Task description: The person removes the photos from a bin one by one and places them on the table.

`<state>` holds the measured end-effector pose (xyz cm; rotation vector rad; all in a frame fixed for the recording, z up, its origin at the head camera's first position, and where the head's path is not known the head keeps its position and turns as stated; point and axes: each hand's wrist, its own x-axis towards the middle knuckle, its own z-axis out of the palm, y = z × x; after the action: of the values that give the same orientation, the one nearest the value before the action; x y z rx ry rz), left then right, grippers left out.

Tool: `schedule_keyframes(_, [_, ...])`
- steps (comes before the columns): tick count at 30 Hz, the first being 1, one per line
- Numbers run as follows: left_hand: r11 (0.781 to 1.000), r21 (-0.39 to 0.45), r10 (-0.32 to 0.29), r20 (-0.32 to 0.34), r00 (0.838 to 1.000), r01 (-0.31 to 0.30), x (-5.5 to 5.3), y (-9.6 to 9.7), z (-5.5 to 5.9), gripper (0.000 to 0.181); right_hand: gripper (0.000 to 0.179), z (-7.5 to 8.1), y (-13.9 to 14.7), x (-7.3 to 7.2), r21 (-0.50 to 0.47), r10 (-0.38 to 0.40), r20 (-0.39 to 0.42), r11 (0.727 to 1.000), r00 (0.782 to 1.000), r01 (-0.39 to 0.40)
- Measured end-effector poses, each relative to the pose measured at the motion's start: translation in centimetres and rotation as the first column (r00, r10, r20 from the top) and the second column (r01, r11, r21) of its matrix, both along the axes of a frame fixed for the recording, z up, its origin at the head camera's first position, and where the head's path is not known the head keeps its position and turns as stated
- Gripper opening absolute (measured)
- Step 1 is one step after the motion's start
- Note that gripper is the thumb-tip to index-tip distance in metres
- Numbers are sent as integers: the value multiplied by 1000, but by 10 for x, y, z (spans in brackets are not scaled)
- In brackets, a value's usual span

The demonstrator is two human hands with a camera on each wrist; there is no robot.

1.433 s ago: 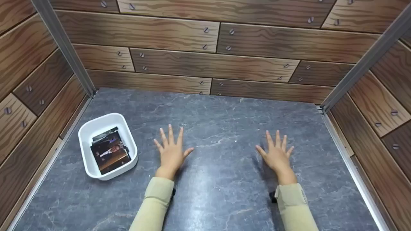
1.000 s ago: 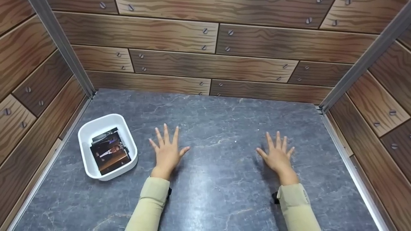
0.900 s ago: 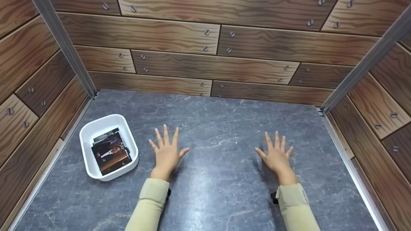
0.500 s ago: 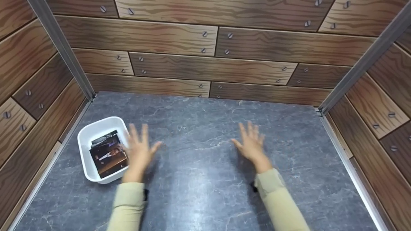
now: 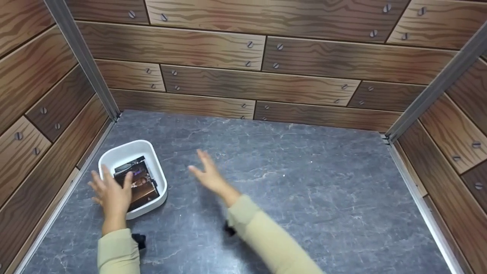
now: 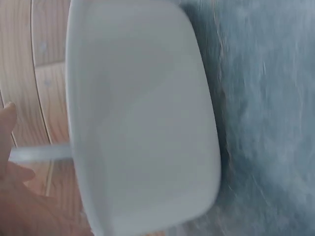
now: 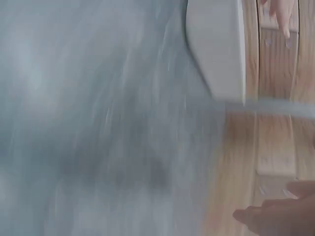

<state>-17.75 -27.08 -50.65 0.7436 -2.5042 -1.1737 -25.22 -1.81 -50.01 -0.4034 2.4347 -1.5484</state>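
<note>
A white plastic tub (image 5: 159, 173) with rounded corners stands at the left of the tabletop. Inside it lie several photo prints (image 5: 144, 192), overlapping, partly hidden behind my left hand. My left hand (image 5: 114, 196) hovers over the near left rim of the tub, fingers spread and holding nothing. In the left wrist view the tub's outer wall (image 6: 147, 118) fills the middle, with part of the hand at the left edge. To the right of the tub, above the tabletop, is my right hand (image 5: 211, 177), fingers extended and apart from the tub.
The grey marbled tabletop (image 5: 323, 190) spreads across the front and right. Walls printed with wood planks (image 5: 213, 80) close off the back and both sides. Grey metal posts (image 5: 81, 57) stand in the back corners.
Both hands have moved left. The left hand went from beside the tub to over its near left rim; the right hand crossed the middle toward the tub. The tub stayed in place.
</note>
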Motion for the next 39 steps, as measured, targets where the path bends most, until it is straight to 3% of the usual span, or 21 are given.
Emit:
schedule_keyframes(3, [990, 106, 98, -73, 993, -90, 5, -9, -6, 78, 66, -7, -34, 8, -75, -44, 70, 996, 997, 49])
schedule_keyframes(7, [948, 259, 225, -135, 965, -185, 10, -16, -18, 69, 64, -18, -67, 20, -160, -117, 185, 976, 976, 148])
schedule_keyframes(10, [911, 338, 285, -96, 954, -238, 12, -21, -23, 64, 61, -27, -83, 27, -208, -141, 264, 958, 954, 199])
schedule_keyframes(12, [899, 354, 297, -58, 953, -258, 13, -24, -23, 60, 56, -31, -90, 30, -231, -129, 287, 952, 949, 199])
schedule_keyframes(16, [901, 349, 277, -2, 961, -258, 15, -25, -23, 52, 46, -35, -97, 34, -229, -83, 258, 963, 962, 145])
schedule_keyframes(21, [892, 374, 274, -2, 962, -253, 15, -24, -21, 45, 40, -35, -100, 33, -212, -34, 194, 974, 980, 76])
schedule_keyframes(27, [892, 377, 252, 41, 967, -249, 12, -24, -24, 43, 35, -39, -97, 32, -218, -48, 203, 972, 978, 92])
schedule_keyframes(33, [919, 362, 160, 25, 987, -158, 4, -15, -19, 43, 37, -35, -79, 20, -221, -38, 207, 972, 978, 84])
schedule_keyframes(39, [917, 396, 51, -23, 998, -38, -4, 8, -23, 43, 43, -40, -44, 10, -280, -4, 209, 958, 978, 64])
